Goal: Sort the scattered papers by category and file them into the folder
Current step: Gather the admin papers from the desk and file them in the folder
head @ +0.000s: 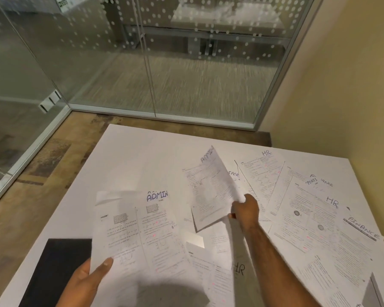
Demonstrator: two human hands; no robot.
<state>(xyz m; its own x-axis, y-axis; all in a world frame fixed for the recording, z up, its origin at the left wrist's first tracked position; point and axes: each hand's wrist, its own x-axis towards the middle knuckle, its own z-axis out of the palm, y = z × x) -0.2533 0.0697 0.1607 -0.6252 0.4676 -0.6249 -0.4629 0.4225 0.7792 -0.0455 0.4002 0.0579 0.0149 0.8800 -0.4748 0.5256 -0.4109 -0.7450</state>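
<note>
A: Your left hand was pinched shut on the bottom corner of one ADMIN sheet, thumb on top. Your right hand was clamped on the lower edge of a second ADMIN sheet, lifted and tilted off the desk.

B: Risk there?

A: Both grips were corner-only, so either page could've sagged, creased or slipped, esp. the right one, which was already curling. Swing it fast and it might've swept the loose pages under it.

B: And the rest?

A: The HR pages and FINANCE pages lay fanned and overlapping on the right, w/ a partly hidden sheet between. Labels were half-covered, so a misread and a wrong pile looked likely imo.

B: Folder?

A: The dark folder lay flat at the near-left desk edge, close to your left wrist. An elbow nudge could've pushed it off.
</note>
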